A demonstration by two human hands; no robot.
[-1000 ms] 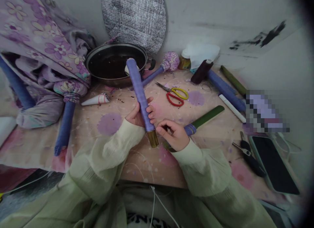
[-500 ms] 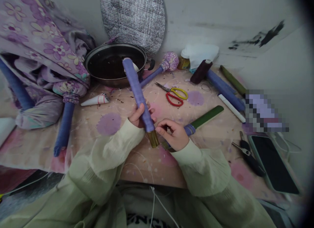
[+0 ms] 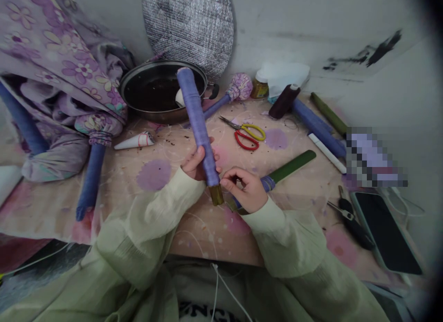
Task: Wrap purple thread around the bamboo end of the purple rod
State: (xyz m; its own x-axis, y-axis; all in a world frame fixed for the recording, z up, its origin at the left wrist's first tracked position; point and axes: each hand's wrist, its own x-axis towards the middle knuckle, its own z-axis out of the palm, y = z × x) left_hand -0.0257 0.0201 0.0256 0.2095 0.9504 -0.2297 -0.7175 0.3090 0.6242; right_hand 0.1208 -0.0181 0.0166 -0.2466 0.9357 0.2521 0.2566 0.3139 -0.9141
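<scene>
My left hand (image 3: pixel 198 163) grips a long purple thread-wrapped rod (image 3: pixel 196 123), which stands tilted up and away from me. Its brass-coloured end (image 3: pixel 216 195) sticks out below that hand. Close beside this end is my right hand (image 3: pixel 242 189), its thumb and forefinger pinched together with nothing visible between them. Under the right palm lies a green rod (image 3: pixel 292 166) with a blue wrapped band (image 3: pixel 267 184). Its near end is partly hidden by the hand.
On the floral table (image 3: pixel 194 234) lie red-and-yellow scissors (image 3: pixel 247 135), a dark thread spool (image 3: pixel 284 101), a paper cone (image 3: pixel 134 141), pliers (image 3: pixel 349 218) and a smartphone (image 3: pixel 386 232). A black pan (image 3: pixel 162 64) stands at the back, and a fabric-topped blue rod (image 3: pixel 90 183) lies left.
The purple rod has swung upright and risen slightly in my left hand, its far tip moving up and to the right. My right hand has barely moved.
</scene>
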